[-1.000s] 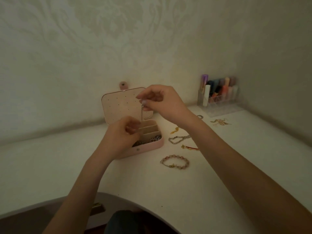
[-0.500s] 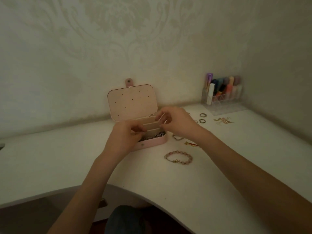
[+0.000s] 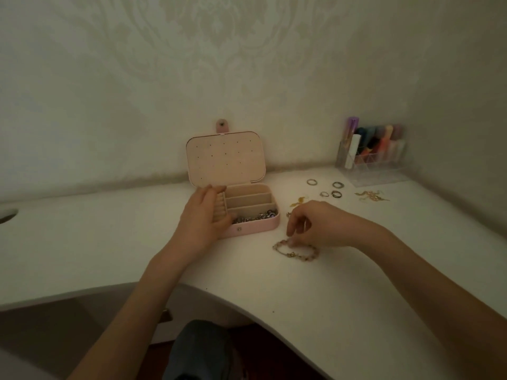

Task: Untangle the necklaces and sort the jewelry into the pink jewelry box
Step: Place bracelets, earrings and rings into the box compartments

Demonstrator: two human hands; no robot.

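My right hand (image 3: 315,226) has left the pink jewelry box (image 3: 252,215) and dropped to the counter (image 3: 109,237), fingers curled down onto the beaded bracelet (image 3: 297,249). Fingertips touch its near-left arc; whether they have pinched it yet I cannot tell. A second ago both hands were up over the box, handling a thin chain; half a second ago they were low at the compartments. No chain shows in either hand now, so I take it that piece is stowed.

Left hand (image 3: 204,218) rests flat-ish on the left end of the box, over the ring rolls, fingers relaxed, gripping nothing. It looks to be steadying the box.

Box open, lid upright against the wall. Front compartment holds a dark heap of beads and metal; the two compartments behind it look bare from here.

Left on the counter, all right of the box: the bracelet under my right hand; a small gold piece (image 3: 299,202) just beyond my knuckles; four rings (image 3: 329,189) further back; a gold tangle (image 3: 371,196) near the clear organizer (image 3: 370,157).

Judgement: one item done, bracelet next. The tangle still wants undoing.
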